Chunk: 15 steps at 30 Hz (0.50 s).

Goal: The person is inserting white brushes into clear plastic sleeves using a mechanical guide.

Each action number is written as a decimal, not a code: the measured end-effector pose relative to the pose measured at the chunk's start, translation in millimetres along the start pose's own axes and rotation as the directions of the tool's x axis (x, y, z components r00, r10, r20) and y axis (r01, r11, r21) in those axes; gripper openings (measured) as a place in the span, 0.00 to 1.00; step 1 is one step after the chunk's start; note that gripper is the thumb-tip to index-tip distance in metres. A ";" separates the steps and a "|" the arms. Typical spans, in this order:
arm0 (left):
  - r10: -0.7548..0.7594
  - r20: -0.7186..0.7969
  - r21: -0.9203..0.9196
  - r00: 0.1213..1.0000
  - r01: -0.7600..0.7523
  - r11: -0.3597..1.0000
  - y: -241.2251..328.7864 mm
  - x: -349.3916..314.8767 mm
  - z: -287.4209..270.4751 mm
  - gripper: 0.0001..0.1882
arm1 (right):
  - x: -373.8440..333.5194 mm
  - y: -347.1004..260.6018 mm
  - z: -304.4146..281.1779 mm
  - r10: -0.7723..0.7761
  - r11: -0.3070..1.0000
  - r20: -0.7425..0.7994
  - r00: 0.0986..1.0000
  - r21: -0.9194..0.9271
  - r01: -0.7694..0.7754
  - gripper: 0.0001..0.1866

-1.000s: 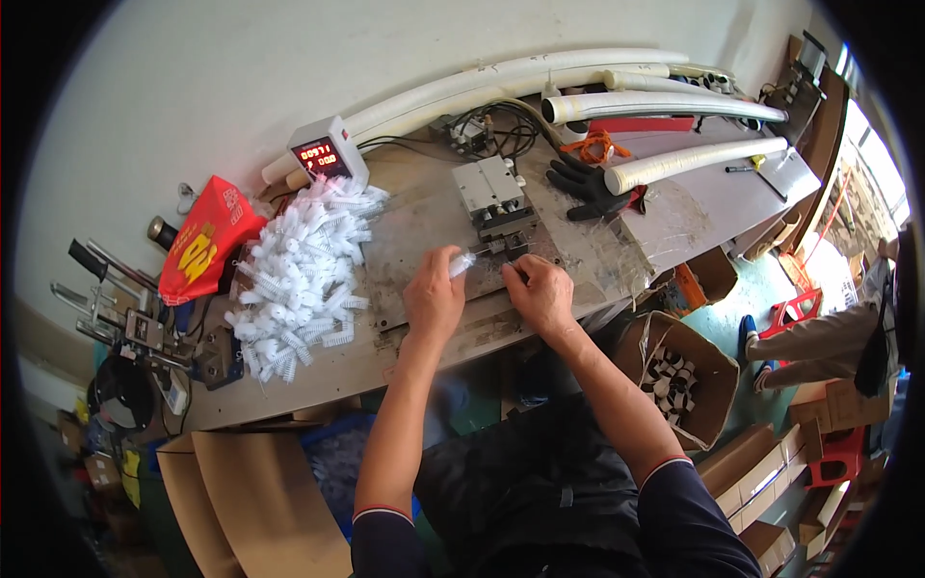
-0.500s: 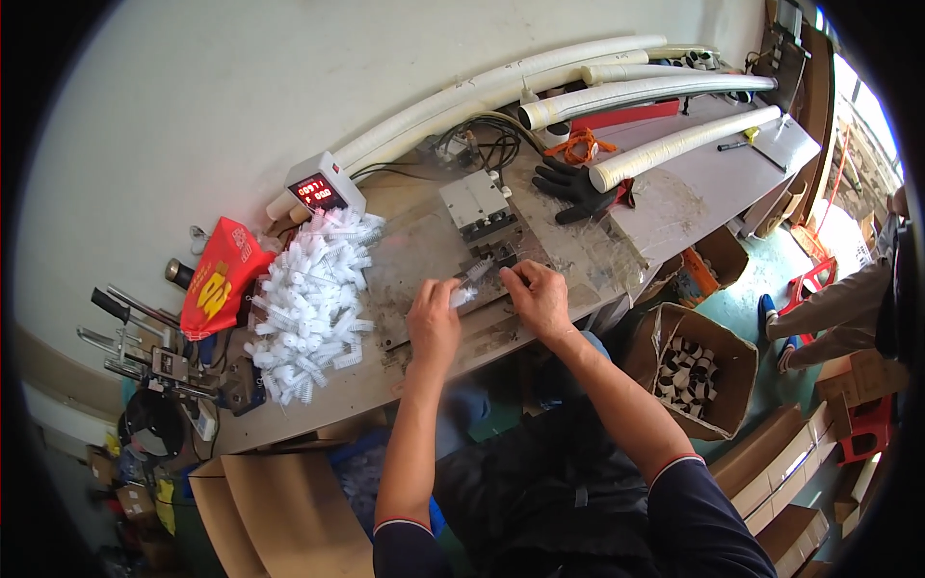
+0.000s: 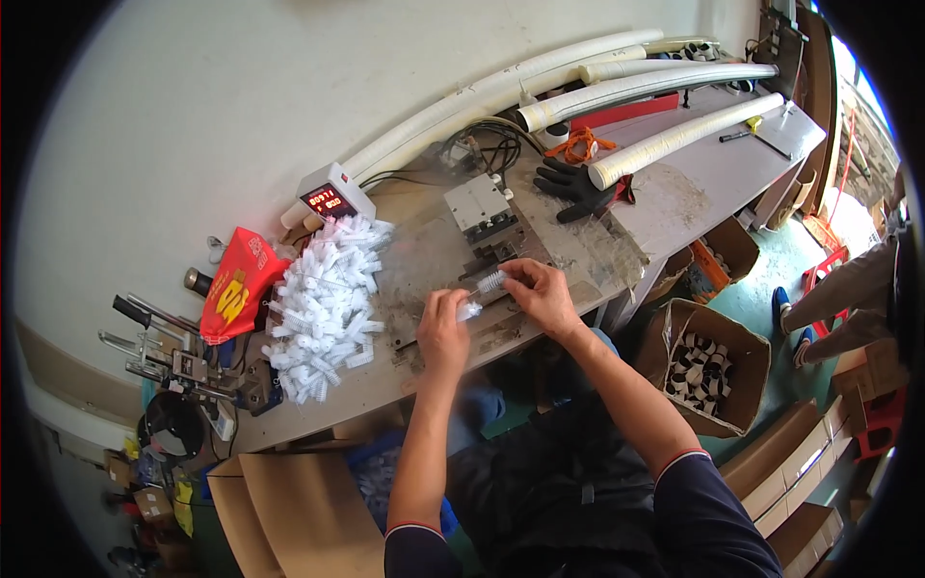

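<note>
My left hand pinches a small white plastic piece over the grey workbench. My right hand holds a short white ribbed tube just beside it, above a dark metal fixture on the bench. A big pile of white plastic tube pieces lies to the left of my left hand. A grey metal machine block stands just behind my hands.
A counter box with red digits sits at the back left, a red bag beside the pile. Black gloves and long white foam tubes lie to the right. Open cardboard boxes stand on the floor right; another person stands at the far right edge.
Both hands have shifted slightly right along the bench, and the right hand now holds a ribbed tube up by the left hand's piece.
</note>
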<state>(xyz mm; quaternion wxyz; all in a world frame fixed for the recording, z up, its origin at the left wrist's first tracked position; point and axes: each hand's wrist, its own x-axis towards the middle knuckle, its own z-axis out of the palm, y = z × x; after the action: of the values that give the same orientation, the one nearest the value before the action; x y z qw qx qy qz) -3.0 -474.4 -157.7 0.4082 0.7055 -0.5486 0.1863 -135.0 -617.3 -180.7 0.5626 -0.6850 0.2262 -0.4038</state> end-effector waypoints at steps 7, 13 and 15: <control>0.017 0.117 -0.001 0.993 -0.017 1.000 -5.0 -4.9 -2.5 0.19 | 1.9 4.0 -1.4 0.090 0.992 0.035 0.995 0.083 -0.093 0.05; 0.146 0.098 0.043 0.984 -0.151 0.988 -5.7 -5.4 1.3 0.14 | 0.7 -2.4 -0.8 0.086 0.976 0.118 0.989 0.190 -0.107 0.05; 0.188 0.166 0.119 0.968 -0.209 0.971 -5.8 -5.5 0.5 0.08 | 0.4 -3.2 0.6 0.108 0.984 0.128 0.986 0.129 -0.124 0.05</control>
<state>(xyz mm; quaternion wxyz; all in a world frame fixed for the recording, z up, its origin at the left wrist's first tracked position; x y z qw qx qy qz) 0.5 -471.1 -164.1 0.2951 0.6852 -0.6325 0.2084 -134.7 -616.4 -177.5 0.6434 -0.6537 0.2033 -0.3426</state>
